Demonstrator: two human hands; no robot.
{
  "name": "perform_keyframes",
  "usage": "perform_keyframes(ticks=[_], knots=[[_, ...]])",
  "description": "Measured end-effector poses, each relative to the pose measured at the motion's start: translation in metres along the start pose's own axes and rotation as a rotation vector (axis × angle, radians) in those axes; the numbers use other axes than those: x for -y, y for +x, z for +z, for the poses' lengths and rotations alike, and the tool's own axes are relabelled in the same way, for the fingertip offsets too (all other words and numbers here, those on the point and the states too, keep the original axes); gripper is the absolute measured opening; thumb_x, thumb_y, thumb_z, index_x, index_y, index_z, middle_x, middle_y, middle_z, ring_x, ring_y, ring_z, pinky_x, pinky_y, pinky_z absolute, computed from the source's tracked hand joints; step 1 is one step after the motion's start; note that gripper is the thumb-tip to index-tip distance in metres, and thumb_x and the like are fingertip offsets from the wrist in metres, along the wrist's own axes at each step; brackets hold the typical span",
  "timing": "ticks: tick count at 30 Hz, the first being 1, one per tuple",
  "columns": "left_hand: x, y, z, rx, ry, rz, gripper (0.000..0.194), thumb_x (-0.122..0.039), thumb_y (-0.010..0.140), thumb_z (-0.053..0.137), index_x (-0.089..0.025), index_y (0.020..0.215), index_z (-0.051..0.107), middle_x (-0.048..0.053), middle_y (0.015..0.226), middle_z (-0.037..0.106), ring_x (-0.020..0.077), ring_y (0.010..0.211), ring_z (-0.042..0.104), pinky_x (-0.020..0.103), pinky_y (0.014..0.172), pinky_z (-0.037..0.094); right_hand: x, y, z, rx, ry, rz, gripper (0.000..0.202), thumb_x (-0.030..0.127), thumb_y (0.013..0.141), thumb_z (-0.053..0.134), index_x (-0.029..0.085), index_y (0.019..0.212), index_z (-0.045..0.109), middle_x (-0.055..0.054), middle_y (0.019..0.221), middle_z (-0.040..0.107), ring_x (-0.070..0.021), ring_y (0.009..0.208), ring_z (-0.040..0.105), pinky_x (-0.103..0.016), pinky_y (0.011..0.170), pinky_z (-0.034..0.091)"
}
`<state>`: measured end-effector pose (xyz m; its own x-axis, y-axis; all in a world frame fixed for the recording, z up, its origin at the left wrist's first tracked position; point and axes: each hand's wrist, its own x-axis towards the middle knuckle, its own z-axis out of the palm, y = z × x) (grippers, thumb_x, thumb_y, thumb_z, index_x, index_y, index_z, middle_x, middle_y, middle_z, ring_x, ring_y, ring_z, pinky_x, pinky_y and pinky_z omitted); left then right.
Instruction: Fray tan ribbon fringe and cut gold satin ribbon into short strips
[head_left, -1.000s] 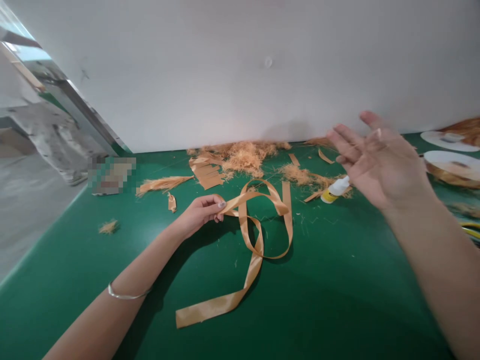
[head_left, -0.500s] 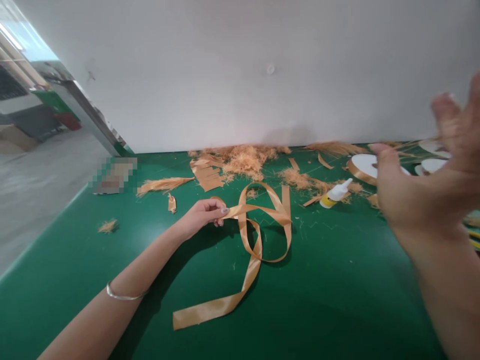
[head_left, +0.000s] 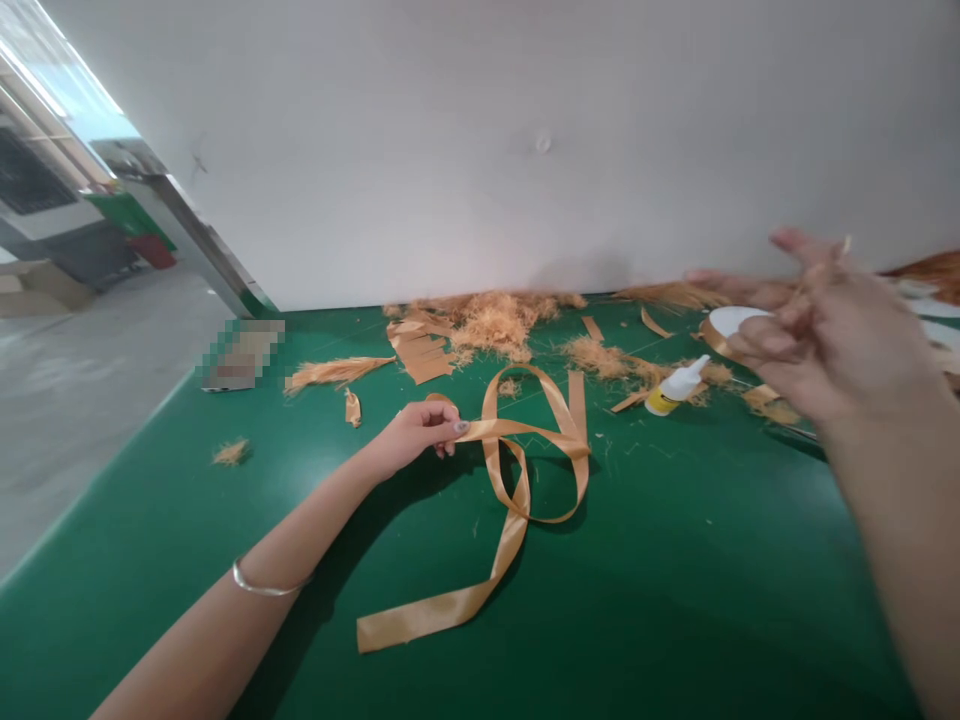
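Observation:
My left hand (head_left: 424, 435) pinches a long gold satin ribbon (head_left: 517, 520) between thumb and fingers. From the pinch the ribbon runs right into loose loops on the table, and one cut end trails toward the front. My right hand (head_left: 840, 330), smeared by motion, is raised over the right side of the table. Its fingers are apart, and I see nothing held in it. Behind it, partly covered, lies a ribbon roll (head_left: 724, 322) with a white side. A white glue bottle (head_left: 679, 385) with a yellow label leans over left of that hand.
A pile of frayed golden fibres (head_left: 495, 325) lies along the grey wall (head_left: 450, 150), beside cut ribbon pieces (head_left: 421, 352). A frayed tassel strip (head_left: 341, 372) and a pixelated item (head_left: 244, 355) are on the left. The green table (head_left: 637, 600) ends at the left edge.
My right hand has swung left and lower, turning with its fingers pointing left. My left hand keeps its pinch on the ribbon. The view has shifted slightly.

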<state>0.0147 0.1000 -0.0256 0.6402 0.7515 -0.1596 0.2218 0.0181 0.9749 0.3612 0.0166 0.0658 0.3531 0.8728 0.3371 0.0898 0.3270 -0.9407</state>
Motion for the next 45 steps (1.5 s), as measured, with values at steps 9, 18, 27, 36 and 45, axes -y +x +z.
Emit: perform_keyframes(ticks=[9,18,27,36,45], knots=[[-0.002,-0.004,-0.004,0.050,-0.050,0.004,0.025,-0.036,0.074,0.066,-0.012,0.072,0.060,0.001,0.061,0.063,0.0080,0.056,0.057,0.020,0.059,0.045,0.003,-0.017,0.032,0.073,-0.361,-0.328,0.059,0.047,0.079,0.054,0.057,0.128,0.023,0.010,0.141,0.037,-0.0261,0.123,0.044,-0.046,0.074,0.050],[-0.005,-0.012,-0.014,0.244,-0.018,0.059,0.020,-0.031,0.069,0.072,-0.012,0.070,0.066,0.002,0.067,0.065,0.0104,0.064,0.060,0.022,0.064,0.046,-0.022,-0.021,0.031,-0.096,-1.160,-0.620,0.042,0.038,0.088,0.046,0.033,0.130,0.042,-0.008,0.136,0.046,-0.0314,0.096,0.062,-0.047,0.080,0.045],[-0.003,-0.019,-0.011,0.143,0.051,0.019,0.023,-0.034,0.067,0.073,-0.013,0.078,0.071,0.004,0.071,0.068,0.0139,0.069,0.062,0.026,0.069,0.048,-0.043,-0.027,0.057,0.173,0.264,0.287,0.022,0.044,0.089,0.041,0.026,0.101,0.047,-0.007,0.101,0.068,-0.0095,0.049,0.059,-0.020,0.035,0.038],[-0.005,-0.028,-0.005,0.131,0.112,0.027,0.022,-0.034,0.066,0.073,-0.014,0.076,0.070,0.003,0.072,0.070,0.0132,0.068,0.063,0.026,0.071,0.049,-0.061,-0.039,0.064,0.206,-0.388,-0.252,0.061,0.040,0.085,0.052,0.032,0.138,0.024,-0.011,0.146,0.031,-0.0254,0.121,0.047,-0.042,0.092,0.044],[-0.011,-0.033,-0.009,0.276,0.174,-0.013,0.019,-0.032,0.067,0.072,-0.015,0.075,0.072,0.004,0.070,0.070,0.0141,0.070,0.064,0.026,0.072,0.049,-0.062,-0.040,0.058,0.018,-0.681,-0.182,0.061,0.048,0.084,0.050,0.030,0.137,0.027,-0.013,0.129,0.053,-0.0192,0.060,0.065,-0.038,0.060,0.051]])
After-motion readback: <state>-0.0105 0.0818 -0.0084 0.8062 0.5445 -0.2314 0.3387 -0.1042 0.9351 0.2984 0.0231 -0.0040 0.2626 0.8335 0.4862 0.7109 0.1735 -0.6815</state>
